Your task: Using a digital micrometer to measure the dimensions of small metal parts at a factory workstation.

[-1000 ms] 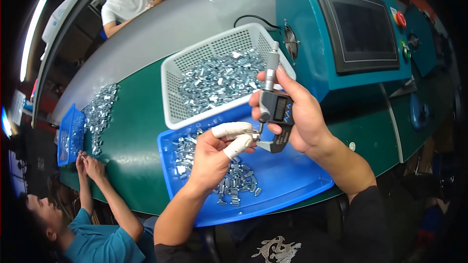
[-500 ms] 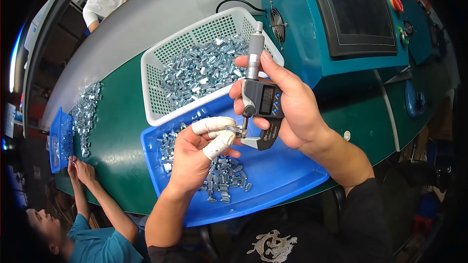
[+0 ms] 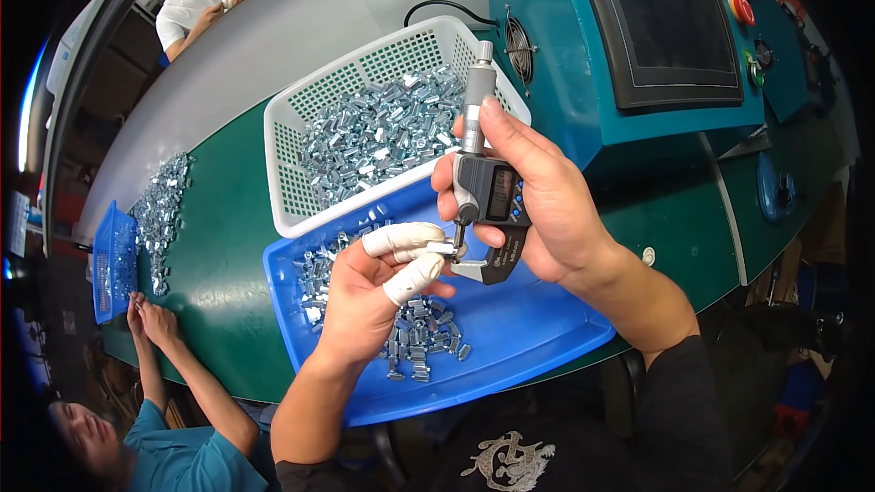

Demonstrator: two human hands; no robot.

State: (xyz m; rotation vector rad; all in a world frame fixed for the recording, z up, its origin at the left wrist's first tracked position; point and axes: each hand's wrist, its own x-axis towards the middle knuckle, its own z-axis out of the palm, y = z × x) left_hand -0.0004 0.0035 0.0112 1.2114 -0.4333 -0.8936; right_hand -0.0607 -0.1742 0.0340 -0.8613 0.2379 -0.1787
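My right hand [image 3: 538, 200] grips a digital micrometer [image 3: 481, 184] upright, thumb and fingers around its grey body and thimble. My left hand [image 3: 374, 296], with white finger cots on thumb and forefinger, pinches a small metal part [image 3: 443, 249] in the micrometer's jaws. Both hands hover over a blue tray [image 3: 519, 346] that holds several small silver parts [image 3: 419, 337]. Behind it stands a white mesh basket [image 3: 292, 164] heaped with the same silver parts [image 3: 383, 132].
A teal machine housing with a dark screen [image 3: 670, 27] and coloured buttons [image 3: 743, 9] rises at the right. On the green table [image 3: 228, 246], a co-worker's hands [image 3: 150, 319] sort parts by a second blue tray [image 3: 109, 255]. Another person [image 3: 196, 0] sits beyond.
The view has shifted slightly, so the hands and trays sit a little lower and left in the picture. Both hands keep the same hold on micrometer and part.
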